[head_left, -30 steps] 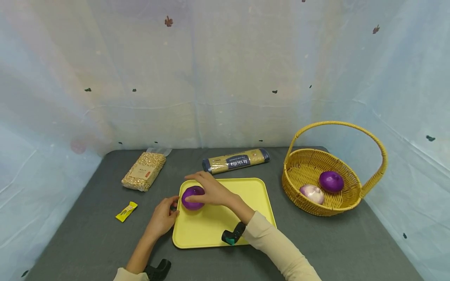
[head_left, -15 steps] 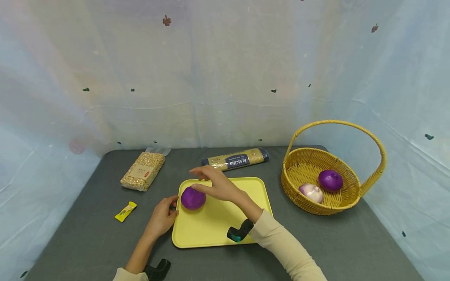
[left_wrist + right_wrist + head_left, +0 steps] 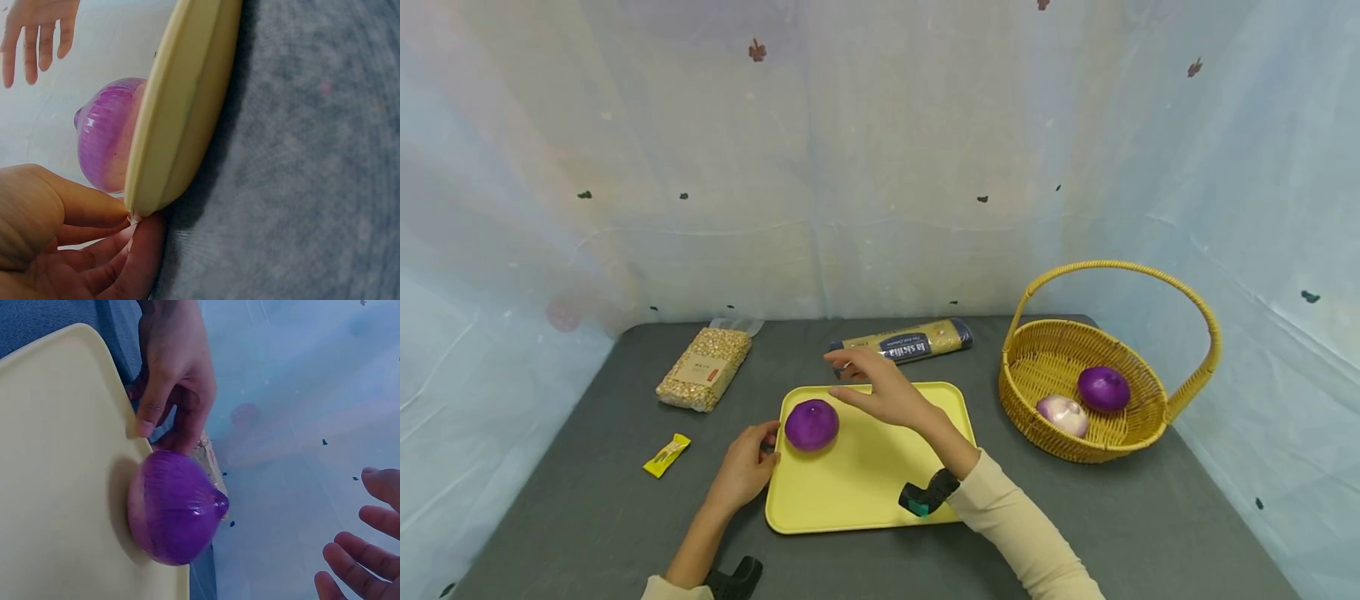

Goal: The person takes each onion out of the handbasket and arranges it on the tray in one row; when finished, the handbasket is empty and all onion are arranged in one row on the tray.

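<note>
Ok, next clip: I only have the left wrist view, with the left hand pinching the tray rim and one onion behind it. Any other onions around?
Observer: Two more: the head view shows a dark purple onion and a pale onion in the wicker basket.
Operator: Whereabouts on the tray is my onion?
Observer: Near the far left corner, in the head view.
Operator: Anything beyond the tray?
Observer: Yes, a gold and navy packet past its far edge, partly hidden by the right hand.

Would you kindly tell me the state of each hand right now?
Left hand: closed, pinching the tray at its edge.
Right hand: open, holding nothing.
</note>
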Action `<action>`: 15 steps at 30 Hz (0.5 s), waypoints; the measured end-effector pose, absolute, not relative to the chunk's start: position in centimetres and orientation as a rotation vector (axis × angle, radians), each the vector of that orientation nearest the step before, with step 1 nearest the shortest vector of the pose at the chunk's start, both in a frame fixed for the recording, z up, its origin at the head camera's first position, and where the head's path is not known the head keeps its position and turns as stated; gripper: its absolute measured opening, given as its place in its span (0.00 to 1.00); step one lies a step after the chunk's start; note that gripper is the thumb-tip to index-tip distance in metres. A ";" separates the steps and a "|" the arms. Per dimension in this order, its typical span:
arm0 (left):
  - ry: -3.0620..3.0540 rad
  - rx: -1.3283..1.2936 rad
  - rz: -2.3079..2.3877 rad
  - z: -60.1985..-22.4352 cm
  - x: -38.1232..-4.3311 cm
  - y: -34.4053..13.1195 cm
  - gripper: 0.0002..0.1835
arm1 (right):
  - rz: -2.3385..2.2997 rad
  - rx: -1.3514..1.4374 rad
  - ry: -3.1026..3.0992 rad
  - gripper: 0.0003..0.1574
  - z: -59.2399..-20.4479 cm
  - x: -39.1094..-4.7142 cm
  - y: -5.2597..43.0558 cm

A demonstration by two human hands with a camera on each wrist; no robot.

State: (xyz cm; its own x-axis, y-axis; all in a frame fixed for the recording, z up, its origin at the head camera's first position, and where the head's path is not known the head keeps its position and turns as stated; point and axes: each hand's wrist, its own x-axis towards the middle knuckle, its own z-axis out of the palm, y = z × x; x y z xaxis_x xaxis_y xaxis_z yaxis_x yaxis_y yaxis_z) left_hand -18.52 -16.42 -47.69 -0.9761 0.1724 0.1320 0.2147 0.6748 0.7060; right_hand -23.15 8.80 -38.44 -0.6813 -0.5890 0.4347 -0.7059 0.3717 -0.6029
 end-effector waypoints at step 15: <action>-2.822 -0.321 -1.215 -47.6 -18.4 -16.4 0.22 | 1.198 1.140 -2.390 0.29 -37.2 -23.0 11.1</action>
